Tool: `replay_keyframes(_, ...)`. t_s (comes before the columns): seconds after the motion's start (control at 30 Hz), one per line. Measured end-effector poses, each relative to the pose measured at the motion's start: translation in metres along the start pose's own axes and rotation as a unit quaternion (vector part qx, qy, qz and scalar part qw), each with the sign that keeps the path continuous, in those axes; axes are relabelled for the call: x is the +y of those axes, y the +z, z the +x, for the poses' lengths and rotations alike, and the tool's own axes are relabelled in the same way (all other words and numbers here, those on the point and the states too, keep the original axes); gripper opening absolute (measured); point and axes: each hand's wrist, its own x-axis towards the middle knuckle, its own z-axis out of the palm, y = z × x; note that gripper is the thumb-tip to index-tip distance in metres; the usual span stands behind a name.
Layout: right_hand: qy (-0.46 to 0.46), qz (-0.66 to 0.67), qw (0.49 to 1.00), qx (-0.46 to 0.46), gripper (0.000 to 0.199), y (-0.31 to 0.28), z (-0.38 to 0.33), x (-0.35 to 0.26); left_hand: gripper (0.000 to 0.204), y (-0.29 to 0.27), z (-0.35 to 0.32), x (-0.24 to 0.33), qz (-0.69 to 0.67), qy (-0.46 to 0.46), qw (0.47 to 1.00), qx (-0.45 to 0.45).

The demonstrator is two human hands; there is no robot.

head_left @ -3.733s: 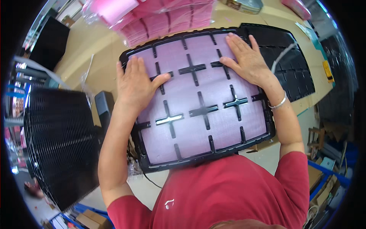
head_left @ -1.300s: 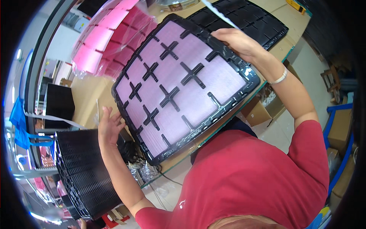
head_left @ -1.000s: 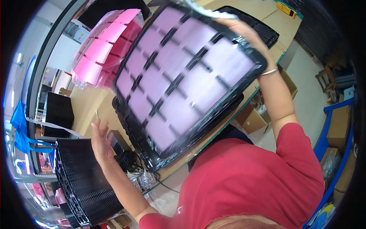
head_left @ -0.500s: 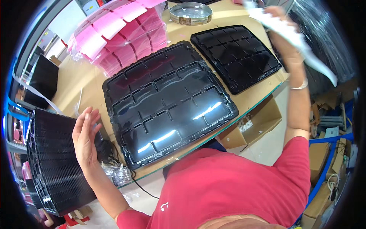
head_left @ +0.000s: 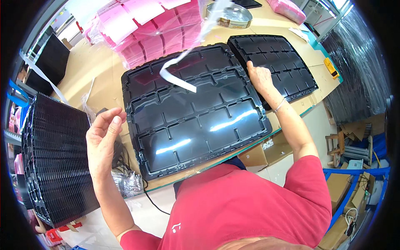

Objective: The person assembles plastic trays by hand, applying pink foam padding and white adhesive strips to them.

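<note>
A large black plastic tray [head_left: 183, 121] with shallow compartments lies in front of me. A long white strip [head_left: 179, 83], blurred at its upper end, hangs over it in the air, apart from both my hands. At its right lies a second black plastic tray [head_left: 287, 62]. My right hand [head_left: 260, 78] is closed at that tray's left edge, with some fingers hidden. My left hand [head_left: 103, 135] is raised beside the large tray's left edge, its fingers loosely bent and apart from the thumb. I see nothing in it.
Pink slabs in clear film [head_left: 146, 29] stand behind the large tray. A tall stack of black trays [head_left: 58, 158] is at my left. Farther back are a round tin [head_left: 229, 17] and a pink packet [head_left: 287, 10]. A yellow tool [head_left: 331, 68] lies near the right edge.
My right hand has come down from the upper right to the second tray and let go of the white strip, now above the large tray. The view has shifted slightly.
</note>
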Motion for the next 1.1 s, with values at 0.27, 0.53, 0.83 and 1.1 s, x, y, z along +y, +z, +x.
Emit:
replay_keyframes(0.27, -0.018, 0.006, 1.0, -0.001, 0.009, 0.001, 0.004, -0.004, 0.026, 0.012, 0.014, 0.001, -0.016, 0.009, 1.0, -0.015)
replay_keyframes(0.53, -0.042, 0.044, 0.995, -0.083, 0.028, -0.087, -0.015, -0.005, 0.028, 0.033, 0.052, 0.004, 0.039, 0.062, 0.997, -0.02)
replay_keyframes(0.83, -0.209, 0.36, 0.895, 0.162, 0.012, -0.189, 0.067, -0.086, 0.026, 0.056, 0.171, 0.001, 0.224, 0.219, 0.923, 0.225)
replay_keyframes(1.1, -0.173, 0.399, 0.886, 0.163, 0.011, -0.127, 0.012, -0.045, 0.054, 0.118, 0.135, 0.027, 0.152, 0.257, 0.946, -0.126)
